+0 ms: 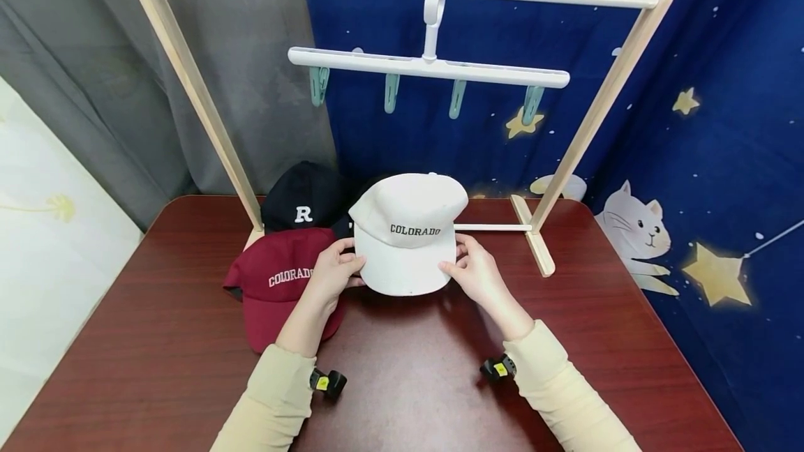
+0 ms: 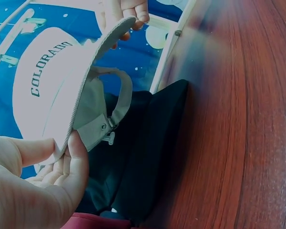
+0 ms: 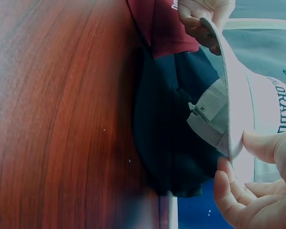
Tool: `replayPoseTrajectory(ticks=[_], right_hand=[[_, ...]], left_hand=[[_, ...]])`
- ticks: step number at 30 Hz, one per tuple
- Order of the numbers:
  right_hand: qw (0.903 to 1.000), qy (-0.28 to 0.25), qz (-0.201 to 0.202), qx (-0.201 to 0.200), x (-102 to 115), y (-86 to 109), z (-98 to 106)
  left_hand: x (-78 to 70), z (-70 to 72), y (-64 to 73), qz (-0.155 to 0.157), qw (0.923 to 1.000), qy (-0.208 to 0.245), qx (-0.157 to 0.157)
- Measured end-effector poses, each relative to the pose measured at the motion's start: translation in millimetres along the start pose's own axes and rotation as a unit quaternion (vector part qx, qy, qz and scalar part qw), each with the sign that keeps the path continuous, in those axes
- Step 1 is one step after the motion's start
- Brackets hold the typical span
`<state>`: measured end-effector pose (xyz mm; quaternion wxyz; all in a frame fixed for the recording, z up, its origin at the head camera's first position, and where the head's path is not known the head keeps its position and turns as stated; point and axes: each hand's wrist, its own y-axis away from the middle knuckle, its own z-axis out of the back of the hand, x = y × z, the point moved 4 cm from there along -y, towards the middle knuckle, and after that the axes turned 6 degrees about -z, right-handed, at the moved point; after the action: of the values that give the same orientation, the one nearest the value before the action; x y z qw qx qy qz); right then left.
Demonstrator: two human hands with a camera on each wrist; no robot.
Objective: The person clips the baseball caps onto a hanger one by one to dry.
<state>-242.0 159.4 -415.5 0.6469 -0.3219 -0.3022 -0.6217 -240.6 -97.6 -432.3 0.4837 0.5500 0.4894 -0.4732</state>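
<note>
A white baseball cap (image 1: pixel 408 264) lettered COLORADO is held up above the table, its brim toward me. My left hand (image 1: pixel 333 267) pinches one side of the brim between thumb and fingers. On the opposite side, my right hand (image 1: pixel 477 269) pinches the brim the same way. In the left wrist view, the cap's back strap (image 2: pixel 121 98) with its buckle hangs below the crown. A dark red COLORADO cap (image 1: pixel 270 298) lies on the table beside my left forearm, which partly covers it. Behind it sits a black cap (image 1: pixel 295 190) with a white R.
A wooden rack (image 1: pixel 590 117) stands across the back of the table (image 1: pixel 414 368). From its top bar hangs a white hanger (image 1: pixel 377 61) with several teal clips (image 1: pixel 391 93). Another dark cap (image 3: pixel 157 124) lies on the table under the white one. Curtains close off the back.
</note>
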Motion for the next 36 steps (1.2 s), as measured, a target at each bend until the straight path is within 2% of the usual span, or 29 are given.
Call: replayPoseTrajectory(ticks=[10,20,30,36], right_hand=[[0.9999,-0.005,-0.001,0.011,4.2,-5.4,3.3],[0.9998,-0.003,-0.003,0.019,9.2,-11.2,8.2],[0.9980,-0.056,-0.006,0.030,8.6,-19.6,14.7],[0.9979,-0.052,-0.003,0.038,10.7,-23.1,18.5]], left_hand=[[-1.6,-2.2,-2.8,-0.007,0.9999,0.009,-0.009],[-5.9,-4.4,-4.1,-0.010,0.9990,0.023,-0.036],[-10.5,-8.2,-7.6,-0.017,0.9978,0.046,-0.045],[-9.2,-10.6,-8.9,-0.013,0.9969,0.060,-0.048]])
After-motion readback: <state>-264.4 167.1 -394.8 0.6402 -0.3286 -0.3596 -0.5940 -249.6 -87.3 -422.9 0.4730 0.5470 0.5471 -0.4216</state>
